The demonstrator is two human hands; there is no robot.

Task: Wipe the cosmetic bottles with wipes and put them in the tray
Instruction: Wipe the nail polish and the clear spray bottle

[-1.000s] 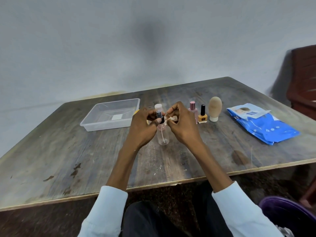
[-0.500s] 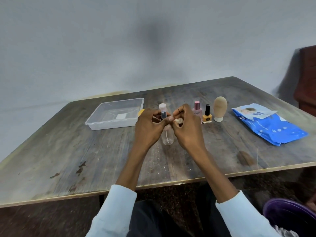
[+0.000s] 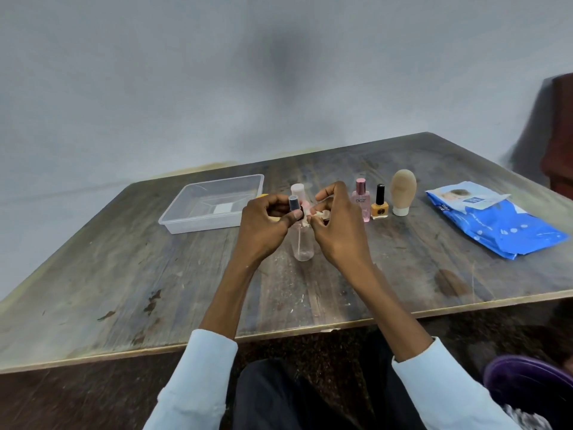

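Head view: I see left hand [image 3: 263, 226] pinching small vial [image 3: 294, 206] at fingertips, right hand [image 3: 336, 226] fingers bunching wipe [image 3: 317, 216] against it. Rotate vial, wipe all round; tray [image 3: 214, 201] beyond left fingers.

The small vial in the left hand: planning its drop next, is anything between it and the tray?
Nothing visible blocks it. The small vial is held just right of the clear tray, whose top is open.

The pink perfume bottle [image 3: 361, 200] is showing the letters "DGZ" on its front, standing just left of the orange nail polish bottle [image 3: 379, 204]; the blue wipes pack's [image 3: 493, 219] print is staying too blurred to read.
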